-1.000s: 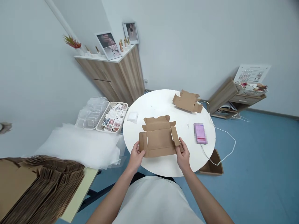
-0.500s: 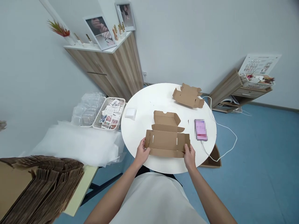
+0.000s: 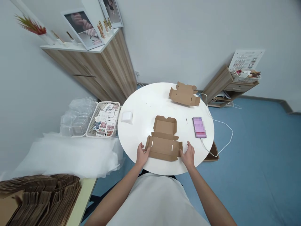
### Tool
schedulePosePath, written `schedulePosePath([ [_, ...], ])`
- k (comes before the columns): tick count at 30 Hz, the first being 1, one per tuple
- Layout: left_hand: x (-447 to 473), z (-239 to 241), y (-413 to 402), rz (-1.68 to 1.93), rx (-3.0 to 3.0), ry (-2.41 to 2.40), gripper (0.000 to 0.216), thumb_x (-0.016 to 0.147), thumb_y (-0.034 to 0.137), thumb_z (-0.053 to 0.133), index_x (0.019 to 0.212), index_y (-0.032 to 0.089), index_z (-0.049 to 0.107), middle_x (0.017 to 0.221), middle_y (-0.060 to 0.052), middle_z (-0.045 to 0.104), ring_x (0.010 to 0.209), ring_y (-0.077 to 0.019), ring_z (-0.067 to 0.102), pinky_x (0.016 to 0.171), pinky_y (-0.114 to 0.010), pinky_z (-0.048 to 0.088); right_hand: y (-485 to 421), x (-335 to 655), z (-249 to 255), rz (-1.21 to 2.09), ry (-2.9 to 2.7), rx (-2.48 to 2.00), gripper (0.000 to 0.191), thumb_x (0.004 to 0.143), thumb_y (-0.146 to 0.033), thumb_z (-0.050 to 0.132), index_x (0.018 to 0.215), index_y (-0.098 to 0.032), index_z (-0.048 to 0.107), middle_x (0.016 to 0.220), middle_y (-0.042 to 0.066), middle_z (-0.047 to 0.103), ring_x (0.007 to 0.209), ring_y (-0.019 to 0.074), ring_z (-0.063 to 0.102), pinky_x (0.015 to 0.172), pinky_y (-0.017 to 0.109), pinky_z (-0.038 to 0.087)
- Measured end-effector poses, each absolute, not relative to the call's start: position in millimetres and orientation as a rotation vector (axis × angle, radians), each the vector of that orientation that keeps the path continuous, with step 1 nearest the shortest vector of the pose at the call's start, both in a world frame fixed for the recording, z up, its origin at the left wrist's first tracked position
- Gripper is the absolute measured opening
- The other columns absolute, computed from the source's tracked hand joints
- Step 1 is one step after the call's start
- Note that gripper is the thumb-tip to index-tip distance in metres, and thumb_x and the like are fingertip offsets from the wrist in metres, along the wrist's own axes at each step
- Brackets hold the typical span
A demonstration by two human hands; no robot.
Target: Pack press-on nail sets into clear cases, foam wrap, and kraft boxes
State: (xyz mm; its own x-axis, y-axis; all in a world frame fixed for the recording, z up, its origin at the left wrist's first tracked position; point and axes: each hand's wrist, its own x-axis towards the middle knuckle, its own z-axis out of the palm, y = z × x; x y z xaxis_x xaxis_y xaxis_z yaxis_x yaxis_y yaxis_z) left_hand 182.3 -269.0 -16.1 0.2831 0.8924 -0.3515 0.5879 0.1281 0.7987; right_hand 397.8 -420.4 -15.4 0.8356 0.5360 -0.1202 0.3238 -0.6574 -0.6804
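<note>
A brown cardboard mailer box [image 3: 163, 147] lies unfolded in front of me, with two pale slots in its bottom panel. Its lid panel [image 3: 165, 125] points away from me, the side flaps partly raised. At its left end is my left hand [image 3: 142, 156], fingers apart and thumb against the end flap. My right hand [image 3: 188, 156] is spread at the right end, its thumb by that flap and its fingers clear of the cardboard. Farther back lies a second unfolded cardboard box [image 3: 184, 94].
On the round white table [image 3: 141, 97] are a phone [image 3: 199, 127] with a white cable and a small white packet [image 3: 127, 117]. To the left stand a basket of printed cards [image 3: 103, 121], clear plastic boxes [image 3: 76, 117], white sheets [image 3: 70, 155] and stacked cardboard [image 3: 44, 199]. A cardboard box [image 3: 213, 153] sits below the table.
Both hands have loosened from the box, the right one spreading its fingers. The box's end and lid flaps now stand up more. The view has shifted to the right.
</note>
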Motion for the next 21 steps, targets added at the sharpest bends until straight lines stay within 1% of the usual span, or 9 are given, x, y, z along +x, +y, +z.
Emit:
schedulePosePath([
  [2,177.9,-7.6,-272.2,0.405,1.865,1.362,0.08,0.067,0.043,0.057,0.131,0.012,0.019,0.127,-0.019,0.035,0.114,-0.0274,0.04,0.089,-0.041,0.036,-404.8,403.3,-3.9,0.291,-0.821,-2.383,0.061,0.068,-0.03,0.05,0.125,-0.015,0.033,0.124,0.014,0.041,0.117,0.028,0.035,0.094,0.044,0.029],
  [5,173.2,5.3,-274.1,0.246,2.377,1.043,0.079,0.06,0.04,0.066,0.127,0.019,0.031,0.132,-0.016,0.031,0.123,-0.0325,0.024,0.098,-0.048,0.02,-371.8,417.5,9.0,0.454,-0.943,-2.39,0.061,0.068,-0.032,0.052,0.125,-0.019,0.031,0.121,0.011,0.046,0.113,0.0265,0.04,0.093,0.042,0.029],
  [9,175.3,4.3,-272.1,-0.008,2.709,0.599,0.033,0.072,0.013,0.053,0.103,0.026,0.054,0.109,-0.008,0.055,0.112,-0.0255,0.042,0.098,-0.048,0.014,-334.6,434.5,7.1,0.835,-0.711,-2.313,0.069,0.068,-0.036,0.053,0.127,-0.017,0.023,0.103,0.01,0.058,0.091,0.0214,0.055,0.076,0.033,0.04],
  [11,179.5,-1.8,-270.8,-0.026,2.745,0.56,0.03,0.075,0.004,0.042,0.091,0.024,0.058,0.087,-0.006,0.061,0.095,-0.0205,0.052,0.097,-0.047,0.016,-325.8,437.1,2.6,0.881,-0.653,-2.264,0.066,0.068,-0.034,0.052,0.125,-0.015,0.025,0.092,0.007,0.061,0.083,0.0194,0.057,0.069,0.03,0.042],
  [13,184.9,-5.6,-269.3,-0.024,2.744,0.553,0.033,0.075,0.001,0.036,0.086,0.022,0.059,0.078,-0.004,0.06,0.081,-0.0175,0.056,0.097,-0.046,0.018,-323.0,435.6,0.5,0.876,-0.661,-2.238,0.059,0.07,-0.031,0.05,0.123,-0.016,0.028,0.085,0.005,0.062,0.078,0.0177,0.058,0.065,0.028,0.042],
  [15,191.2,-4.3,-266.9,-0.011,2.744,0.553,0.036,0.075,0.002,0.035,0.096,0.022,0.056,0.087,-0.006,0.06,0.083,-0.0175,0.056,0.096,-0.043,0.02,-324.0,431.7,2.1,0.865,-0.725,-2.242,0.048,0.071,-0.028,0.048,0.116,-0.018,0.035,0.081,0.003,0.061,0.075,0.0164,0.057,0.064,0.027,0.041],
  [17,198.4,1.4,-263.0,-0.004,2.768,0.568,0.043,0.075,0.008,0.04,0.115,0.022,0.046,0.112,-0.01,0.053,0.102,-0.0213,0.049,0.097,-0.043,0.019,-326.9,427.1,6.6,0.85,-0.818,-2.3,0.033,0.071,-0.027,0.047,0.103,-0.02,0.044,0.079,0.001,0.061,0.073,0.0159,0.056,0.066,0.028,0.04],
  [19,206.4,8.1,-257.8,-0.028,2.815,0.583,0.063,0.07,0.018,0.052,0.128,0.02,0.029,0.133,-0.013,0.034,0.122,-0.0266,0.03,0.1,-0.045,0.013,-330.5,422.9,11.7,0.837,-0.902,-2.38,0.021,0.071,-0.027,0.046,0.092,-0.021,0.047,0.075,-0.001,0.06,0.072,0.0158,0.056,0.073,0.031,0.037],
  [21,214.3,12.4,-252.2,-0.109,2.858,0.582,0.09,0.058,0.027,0.064,0.134,0.016,0.016,0.14,-0.015,0.018,0.128,-0.0306,0.012,0.101,-0.049,0.005,-334.7,418.8,15.5,0.856,-0.958,-2.424,0.017,0.071,-0.027,0.045,0.087,-0.022,0.047,0.073,-0.002,0.06,0.072,0.0158,0.056,0.079,0.035,0.033],
])
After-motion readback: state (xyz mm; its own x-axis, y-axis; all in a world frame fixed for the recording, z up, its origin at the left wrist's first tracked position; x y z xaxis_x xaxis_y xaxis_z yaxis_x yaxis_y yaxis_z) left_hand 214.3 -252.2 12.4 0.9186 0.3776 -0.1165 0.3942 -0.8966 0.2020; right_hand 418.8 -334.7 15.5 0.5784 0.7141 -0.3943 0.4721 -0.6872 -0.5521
